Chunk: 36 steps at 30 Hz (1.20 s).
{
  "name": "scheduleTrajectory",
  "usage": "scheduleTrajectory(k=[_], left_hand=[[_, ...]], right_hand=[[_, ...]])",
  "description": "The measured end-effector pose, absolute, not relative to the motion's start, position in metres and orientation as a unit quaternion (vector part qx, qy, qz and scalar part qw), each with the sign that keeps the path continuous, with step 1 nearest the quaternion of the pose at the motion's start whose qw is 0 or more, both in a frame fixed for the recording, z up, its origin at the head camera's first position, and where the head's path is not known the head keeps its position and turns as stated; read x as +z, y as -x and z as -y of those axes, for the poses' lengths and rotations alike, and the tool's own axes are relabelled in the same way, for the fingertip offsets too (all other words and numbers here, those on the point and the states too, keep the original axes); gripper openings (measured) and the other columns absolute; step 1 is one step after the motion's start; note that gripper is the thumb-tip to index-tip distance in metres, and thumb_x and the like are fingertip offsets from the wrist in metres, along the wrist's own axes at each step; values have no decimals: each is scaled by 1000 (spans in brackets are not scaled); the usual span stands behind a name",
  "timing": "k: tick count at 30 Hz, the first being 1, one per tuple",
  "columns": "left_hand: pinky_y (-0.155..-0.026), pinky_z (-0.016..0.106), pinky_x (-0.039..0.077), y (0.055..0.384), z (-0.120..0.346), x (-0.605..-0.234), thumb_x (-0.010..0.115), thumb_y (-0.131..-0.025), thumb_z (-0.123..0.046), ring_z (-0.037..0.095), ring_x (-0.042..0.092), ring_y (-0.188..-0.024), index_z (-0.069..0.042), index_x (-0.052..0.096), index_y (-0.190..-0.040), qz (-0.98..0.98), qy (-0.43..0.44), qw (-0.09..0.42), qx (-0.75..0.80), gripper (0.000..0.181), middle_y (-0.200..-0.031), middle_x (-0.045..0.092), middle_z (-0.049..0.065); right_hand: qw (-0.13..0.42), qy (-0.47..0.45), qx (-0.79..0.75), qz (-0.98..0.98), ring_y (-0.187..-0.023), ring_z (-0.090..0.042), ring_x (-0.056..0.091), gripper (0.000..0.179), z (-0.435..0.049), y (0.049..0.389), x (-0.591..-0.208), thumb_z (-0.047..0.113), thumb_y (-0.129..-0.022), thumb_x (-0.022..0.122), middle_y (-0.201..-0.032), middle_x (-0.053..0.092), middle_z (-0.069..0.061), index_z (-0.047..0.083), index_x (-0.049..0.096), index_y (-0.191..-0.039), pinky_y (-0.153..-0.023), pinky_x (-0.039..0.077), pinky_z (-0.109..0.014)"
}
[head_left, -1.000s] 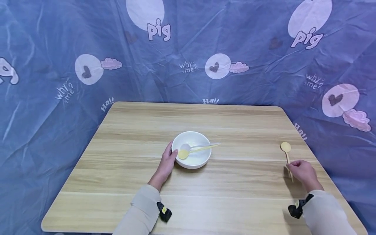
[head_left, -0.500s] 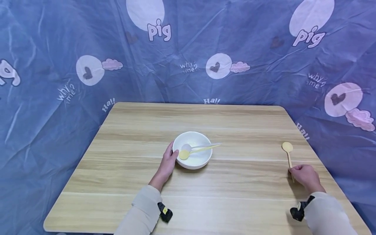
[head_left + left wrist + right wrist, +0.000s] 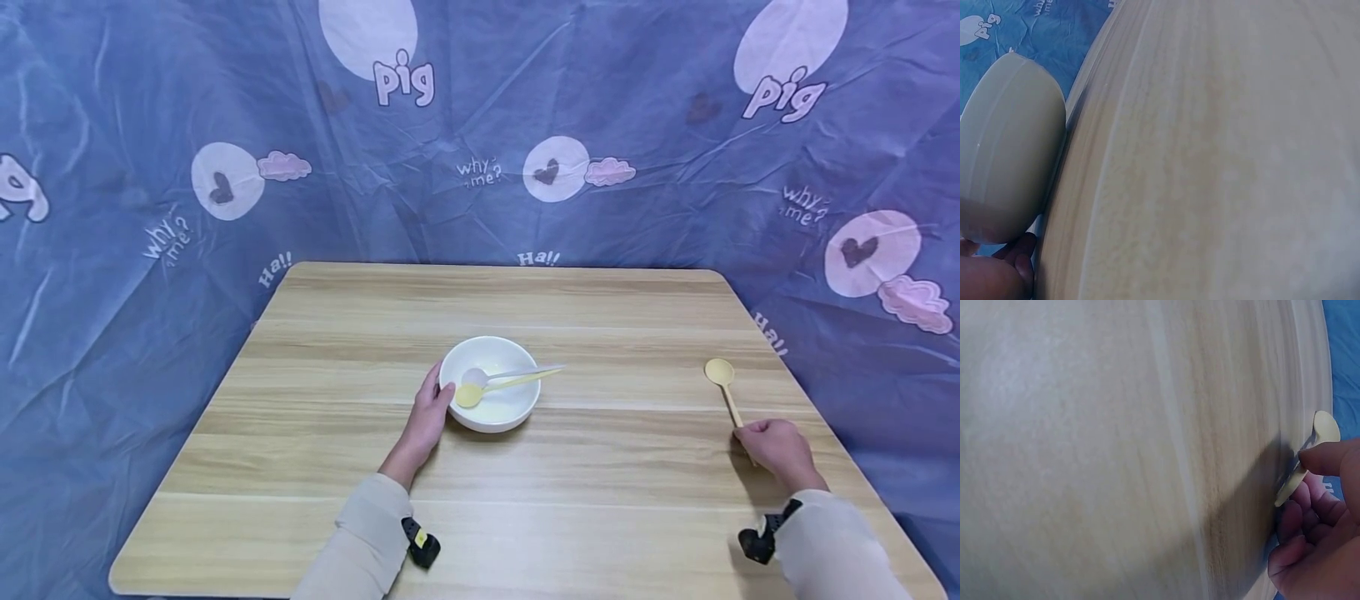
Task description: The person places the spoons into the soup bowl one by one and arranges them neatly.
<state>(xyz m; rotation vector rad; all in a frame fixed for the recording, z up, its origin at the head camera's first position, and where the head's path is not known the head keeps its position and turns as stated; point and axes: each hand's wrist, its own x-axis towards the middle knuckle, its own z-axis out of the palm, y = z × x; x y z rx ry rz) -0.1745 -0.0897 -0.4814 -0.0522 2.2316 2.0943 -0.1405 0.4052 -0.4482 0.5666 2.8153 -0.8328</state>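
Note:
A white bowl [image 3: 491, 417] stands at the middle of the table, and my left hand [image 3: 427, 421] grips its left side, thumb at the rim. Inside the bowl lie a white spoon [image 3: 474, 377] and a yellow spoon [image 3: 470, 395], their handles leaning out over the right rim. In the left wrist view the bowl's outer wall [image 3: 1016, 150] rises beside my fingers. Far to the right, my right hand [image 3: 777, 450] pinches the handle of a second yellow spoon [image 3: 719, 372] between thumb and fingers. The handle's end pokes out past the fingers in the right wrist view.
The wood-grain table [image 3: 585, 517] has rounded corners, and its right edge runs close beside my right hand. A blue printed cloth [image 3: 450, 208] hangs behind the table and along its sides. Each wrist wears a small black camera.
The spoon in my right hand has swung, its bowl end tipping to the left. My right hand has shifted slightly toward me. My left hand and the white bowl have stayed put.

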Motion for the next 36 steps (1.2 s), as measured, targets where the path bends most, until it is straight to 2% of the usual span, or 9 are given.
scheduleTrajectory(k=[3,10,16,23,32,36], left_hand=[[-119,40,15,170,90,-472,38,-101,-18,25,16,-144,-9,19,-151,-727,14,47,684,54,-157,18,10],[-119,41,14,160,90,-446,36,-101,-15,28,14,-144,-2,16,-150,-725,6,63,685,54,-157,15,14],[-118,41,15,164,92,-455,37,-101,-15,28,14,-144,-4,16,-150,-724,10,64,687,55,-157,15,14],[-119,40,14,175,91,-481,39,-101,-20,24,14,-144,-10,17,-151,-721,18,51,691,55,-157,16,9],[-119,40,16,173,90,-481,39,-101,-20,24,16,-144,-10,19,-151,-724,21,41,689,55,-157,18,9],[-119,41,15,173,89,-479,38,-101,-20,25,16,-144,-10,18,-151,-724,17,44,688,54,-157,18,9]], right_hand=[[66,-192,-281,-938,-68,-18,50,32,-403,141,-446,25,-87,56,-71,62,-3,-4,68,-85,-56,38,-25],[33,-197,-283,-938,-73,-23,50,34,-401,143,-438,25,-88,52,-74,60,-7,-6,65,-92,-56,38,-26],[-3,-194,-274,-942,-76,-26,50,38,-395,144,-430,27,-89,52,-88,62,-19,-8,63,-100,-57,38,-26],[-29,-201,-271,-941,-77,-27,52,39,-388,145,-425,26,-88,50,-94,64,-23,-8,65,-99,-59,38,-28],[-49,-217,-284,-933,-86,-30,54,42,-387,147,-422,29,-89,51,-101,64,-26,-7,64,-106,-61,39,-28],[-56,-225,-305,-924,-92,-30,54,47,-382,147,-417,35,-90,52,-111,61,-27,-6,63,-111,-63,39,-27]])
